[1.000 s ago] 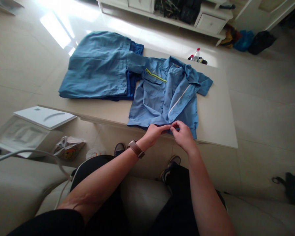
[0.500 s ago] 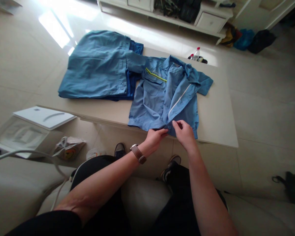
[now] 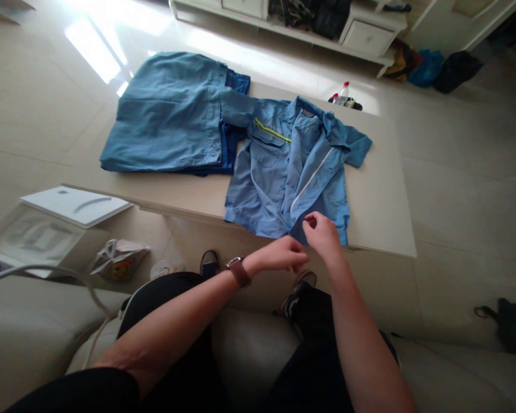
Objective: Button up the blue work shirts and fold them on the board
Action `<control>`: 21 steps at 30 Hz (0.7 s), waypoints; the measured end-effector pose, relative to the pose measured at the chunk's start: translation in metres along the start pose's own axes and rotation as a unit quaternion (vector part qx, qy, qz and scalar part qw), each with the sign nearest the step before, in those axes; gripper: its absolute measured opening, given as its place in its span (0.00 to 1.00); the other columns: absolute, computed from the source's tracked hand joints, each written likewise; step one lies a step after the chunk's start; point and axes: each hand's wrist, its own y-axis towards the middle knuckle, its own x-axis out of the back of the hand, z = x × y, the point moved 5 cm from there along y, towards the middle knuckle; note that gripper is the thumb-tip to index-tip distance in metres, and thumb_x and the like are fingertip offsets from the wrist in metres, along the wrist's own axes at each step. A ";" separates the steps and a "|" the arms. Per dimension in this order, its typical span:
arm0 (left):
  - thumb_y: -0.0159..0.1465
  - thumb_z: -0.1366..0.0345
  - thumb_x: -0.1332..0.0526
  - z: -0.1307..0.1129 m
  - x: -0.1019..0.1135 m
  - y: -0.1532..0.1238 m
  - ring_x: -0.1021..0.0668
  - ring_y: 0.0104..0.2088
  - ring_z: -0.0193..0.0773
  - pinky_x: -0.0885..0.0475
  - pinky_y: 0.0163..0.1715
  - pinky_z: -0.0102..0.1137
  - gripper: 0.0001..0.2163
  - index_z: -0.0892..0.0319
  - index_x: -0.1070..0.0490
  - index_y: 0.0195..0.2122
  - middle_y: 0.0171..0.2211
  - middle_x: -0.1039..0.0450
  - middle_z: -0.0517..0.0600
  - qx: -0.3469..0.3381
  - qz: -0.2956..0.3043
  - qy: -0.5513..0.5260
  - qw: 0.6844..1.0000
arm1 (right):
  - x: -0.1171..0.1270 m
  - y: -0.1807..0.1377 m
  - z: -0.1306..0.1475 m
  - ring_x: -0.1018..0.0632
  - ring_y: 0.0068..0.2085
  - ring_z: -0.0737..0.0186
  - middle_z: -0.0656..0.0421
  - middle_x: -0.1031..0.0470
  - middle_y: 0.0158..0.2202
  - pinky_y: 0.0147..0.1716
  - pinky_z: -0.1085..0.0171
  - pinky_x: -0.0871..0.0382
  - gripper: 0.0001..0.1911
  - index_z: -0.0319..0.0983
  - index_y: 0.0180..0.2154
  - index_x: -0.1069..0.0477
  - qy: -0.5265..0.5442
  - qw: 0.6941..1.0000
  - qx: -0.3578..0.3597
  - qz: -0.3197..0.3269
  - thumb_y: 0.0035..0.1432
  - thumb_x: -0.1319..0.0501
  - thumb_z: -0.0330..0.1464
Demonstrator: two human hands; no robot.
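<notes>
Two hands meet at the near hem of the blue work shirt (image 3: 279, 178), which lies open-fronted, collar away, on the beige table (image 3: 378, 195) beside a folded blue garment (image 3: 167, 115). The right hand (image 3: 323, 234) pinches the lower front edge. The left hand (image 3: 284, 255), wearing a wristwatch (image 3: 239, 271), is curled just below the hem; whether it holds cloth cannot be told. Joining the front edges likely goes best with hems matched and the cloth kept taut.

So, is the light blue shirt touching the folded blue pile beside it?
Touching. The head view shows one sleeve of the shirt lying over the edge of the folded blue pile, with no gap between them.
</notes>
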 end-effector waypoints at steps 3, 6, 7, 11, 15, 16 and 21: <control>0.66 0.62 0.41 -0.034 0.055 -0.014 0.25 0.27 0.34 0.29 0.32 0.28 0.12 0.60 0.30 0.25 0.24 0.27 0.48 -0.167 -0.245 0.136 0.945 | -0.002 0.003 -0.006 0.20 0.38 0.54 0.51 0.20 0.42 0.42 0.57 0.26 0.21 0.38 0.54 0.27 -0.011 1.000 0.015 0.010 0.58 0.41 0.30; 0.66 0.66 0.41 -0.041 0.082 -0.019 0.21 0.42 0.40 0.28 0.45 0.33 0.07 0.59 0.23 0.36 0.40 0.20 0.53 -0.184 -0.344 0.332 0.859 | -0.007 0.004 -0.006 0.20 0.45 0.51 0.50 0.22 0.51 0.48 0.55 0.26 0.30 0.41 0.63 0.33 -0.027 0.998 0.056 0.029 0.59 0.42 0.29; 0.66 0.67 0.41 -0.036 0.087 -0.016 0.20 0.44 0.42 0.28 0.47 0.34 0.07 0.58 0.22 0.38 0.42 0.19 0.54 -0.145 -0.339 0.390 0.844 | -0.010 0.004 -0.005 0.20 0.48 0.51 0.50 0.23 0.52 0.50 0.55 0.26 0.30 0.43 0.64 0.34 -0.037 0.996 0.066 0.039 0.59 0.43 0.28; 0.69 0.67 0.46 -0.011 0.098 -0.006 0.18 0.41 0.47 0.29 0.45 0.38 0.13 0.58 0.21 0.42 0.40 0.18 0.57 0.021 -0.320 0.506 0.801 | -0.020 0.006 0.000 0.22 0.53 0.50 0.49 0.24 0.56 0.54 0.57 0.29 0.27 0.41 0.62 0.30 -0.070 0.993 0.068 0.068 0.61 0.44 0.26; 0.71 0.63 0.47 -0.005 0.098 -0.003 0.17 0.42 0.50 0.30 0.45 0.40 0.14 0.56 0.23 0.50 0.39 0.17 0.57 0.047 -0.319 0.542 0.776 | -0.020 0.010 0.007 0.20 0.50 0.52 0.48 0.20 0.50 0.52 0.60 0.30 0.17 0.37 0.48 0.22 -0.077 0.994 0.051 0.060 0.62 0.45 0.26; 0.72 0.62 0.46 -0.003 0.097 -0.002 0.17 0.43 0.50 0.30 0.46 0.41 0.14 0.55 0.23 0.50 0.39 0.17 0.57 0.050 -0.315 0.544 0.776 | -0.017 0.010 0.009 0.20 0.47 0.53 0.49 0.19 0.46 0.50 0.60 0.30 0.15 0.38 0.44 0.21 -0.073 0.995 0.046 0.051 0.63 0.45 0.28; 0.67 0.62 0.37 0.005 0.087 0.004 0.19 0.46 0.48 0.32 0.46 0.39 0.10 0.55 0.22 0.47 0.45 0.20 0.56 0.021 -0.284 0.545 0.789 | 0.000 0.009 0.013 0.20 0.35 0.56 0.55 0.18 0.32 0.40 0.61 0.31 0.09 0.41 0.31 0.22 0.002 1.000 0.022 0.002 0.61 0.40 0.34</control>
